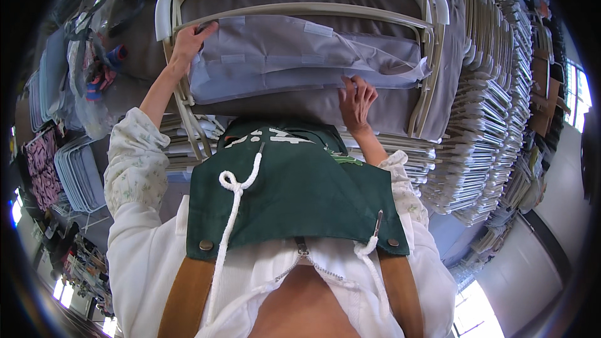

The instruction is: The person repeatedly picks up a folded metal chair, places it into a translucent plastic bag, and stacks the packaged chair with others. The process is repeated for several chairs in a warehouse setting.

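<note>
A grey fabric panel (263, 47) with pale rectangular patches lies across the inside of a cream tubular metal frame (300, 7) with white rounded corners. The panel's right end is creased and folded over. My left hand (190, 45) grips the panel's upper left corner beside the frame's left tube, thumb on top. At the panel's lower edge, right of centre, my right hand (358, 103) has its fingers bent and closed at the cloth edge. Its fingertips are partly hidden.
The frame rests on a grey-brown cloth surface (300, 107). Stacked cream metal frames (476, 125) stand close on the right, with more frame ends (407, 156) below. Plastic bags and straps (94, 69) hang on the left, above pale folded frames (80, 175).
</note>
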`<state>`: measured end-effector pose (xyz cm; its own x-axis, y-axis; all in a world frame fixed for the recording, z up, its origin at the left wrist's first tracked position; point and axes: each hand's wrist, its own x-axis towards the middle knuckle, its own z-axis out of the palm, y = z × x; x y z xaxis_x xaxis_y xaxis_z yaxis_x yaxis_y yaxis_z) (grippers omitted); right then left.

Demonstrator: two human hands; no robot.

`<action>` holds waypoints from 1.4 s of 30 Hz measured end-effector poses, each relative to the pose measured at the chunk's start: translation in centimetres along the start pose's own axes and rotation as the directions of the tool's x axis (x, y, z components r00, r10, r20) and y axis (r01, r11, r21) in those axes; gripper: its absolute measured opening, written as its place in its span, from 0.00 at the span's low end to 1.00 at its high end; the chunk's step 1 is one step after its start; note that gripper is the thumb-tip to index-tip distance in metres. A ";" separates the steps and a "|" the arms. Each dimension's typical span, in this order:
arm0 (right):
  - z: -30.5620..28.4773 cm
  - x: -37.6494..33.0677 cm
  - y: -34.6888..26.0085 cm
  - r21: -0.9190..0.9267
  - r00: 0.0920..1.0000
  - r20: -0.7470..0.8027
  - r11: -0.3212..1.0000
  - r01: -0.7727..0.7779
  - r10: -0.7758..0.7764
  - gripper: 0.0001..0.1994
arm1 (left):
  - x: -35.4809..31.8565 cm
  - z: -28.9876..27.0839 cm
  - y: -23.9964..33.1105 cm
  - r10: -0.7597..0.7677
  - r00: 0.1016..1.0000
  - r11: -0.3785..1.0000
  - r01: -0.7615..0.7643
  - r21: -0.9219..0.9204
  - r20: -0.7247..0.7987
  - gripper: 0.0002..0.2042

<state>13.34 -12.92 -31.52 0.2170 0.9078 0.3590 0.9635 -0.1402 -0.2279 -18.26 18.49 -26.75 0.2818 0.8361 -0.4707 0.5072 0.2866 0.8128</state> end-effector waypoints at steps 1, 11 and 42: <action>-0.9 1.8 0.1 -0.053 0.999 0.014 0.998 0.046 -0.045 0.19 | -1.3 0.4 1.3 0.040 0.999 0.999 -0.039 0.019 -0.018 0.11; -11.6 15.4 1.4 0.415 0.866 0.337 0.884 0.216 -0.370 0.09 | 0.2 1.1 3.3 0.745 0.583 0.218 -0.673 0.707 0.325 0.05; -1.1 32.8 3.2 0.539 0.163 0.818 0.637 -0.552 -0.551 0.15 | -4.2 4.0 14.3 0.766 0.618 0.564 -0.778 0.277 0.177 0.15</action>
<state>23.71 15.98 -19.51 -0.6235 0.5492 -0.5565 0.4095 -0.3769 -0.8308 -8.97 17.17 -14.51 0.7065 0.6538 0.2710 0.2925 -0.6184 0.7294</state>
